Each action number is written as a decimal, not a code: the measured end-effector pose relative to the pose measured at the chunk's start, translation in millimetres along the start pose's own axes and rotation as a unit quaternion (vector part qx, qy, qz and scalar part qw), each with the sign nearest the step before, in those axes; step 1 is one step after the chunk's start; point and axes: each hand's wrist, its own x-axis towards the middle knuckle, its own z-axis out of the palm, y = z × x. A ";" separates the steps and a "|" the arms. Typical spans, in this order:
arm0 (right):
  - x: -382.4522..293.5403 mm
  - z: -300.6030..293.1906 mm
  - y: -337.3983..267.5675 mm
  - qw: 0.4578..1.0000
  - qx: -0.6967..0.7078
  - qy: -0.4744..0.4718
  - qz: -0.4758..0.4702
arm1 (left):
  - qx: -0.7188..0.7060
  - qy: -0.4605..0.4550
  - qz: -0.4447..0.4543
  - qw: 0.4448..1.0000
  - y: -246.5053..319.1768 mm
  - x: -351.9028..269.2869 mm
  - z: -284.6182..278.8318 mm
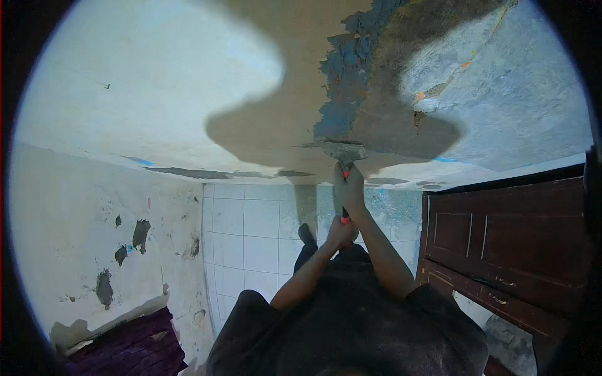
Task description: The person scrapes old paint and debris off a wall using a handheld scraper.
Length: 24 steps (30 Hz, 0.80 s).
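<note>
Both of my hands grip one long-handled wall scraper (345,151), its handle red and black. My right hand (350,185) is closed around the handle just behind the broad blade. My left hand (342,232) holds the handle's red end, close to my body. The blade's edge lies against the lower part of the painted wall (244,127). Directly beyond the blade, a ragged strip of exposed blue-grey surface (345,84) runs up the wall. My shadow falls over this part of the wall.
White floor tiles (261,249) lie below, with pale debris near the wall's foot on the right. A dark wooden cabinet (526,235) stands at the right. The left side wall (164,277) has chipped patches, and purple cloth (136,345) is at lower left.
</note>
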 end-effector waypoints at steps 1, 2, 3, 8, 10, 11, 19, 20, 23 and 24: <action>1.6 -4.8 -8.6 0.999 0.003 -0.018 0.031 | -0.016 0.039 0.067 0.997 9.8 -6.7 7.1; 0.8 -5.6 -17.9 0.997 0.038 0.021 -0.063 | -0.057 -0.031 -0.070 0.995 8.8 -4.5 4.8; 1.0 -3.0 -21.3 0.997 0.037 0.023 -0.060 | -0.055 -0.033 -0.073 0.995 5.8 -1.1 1.4; 4.5 2.4 15.6 1.000 -0.017 0.001 -0.019 | 0.009 0.025 -0.038 0.999 -1.7 16.2 -1.1; 3.7 17.3 14.5 0.994 0.012 0.047 -0.093 | -0.037 0.045 0.023 0.998 -36.0 29.4 -8.0; 8.0 24.6 -2.9 0.994 0.022 0.039 -0.097 | -0.036 0.058 0.026 0.997 -39.7 39.2 -20.0; 5.4 21.6 -37.0 0.998 0.011 0.015 -0.055 | 0.069 0.122 0.050 0.989 -15.3 28.3 -27.8; 2.2 23.2 -16.5 0.999 0.001 0.027 -0.042 | 0.057 0.092 0.006 0.994 -22.3 24.9 -22.6; 6.7 33.2 -11.7 0.995 -0.035 0.017 -0.088 | 0.084 0.102 0.021 0.991 -30.0 27.0 -30.5; 4.7 25.1 -12.6 0.997 -0.040 0.009 -0.066 | 0.021 0.075 -0.010 0.997 -20.1 16.6 -22.1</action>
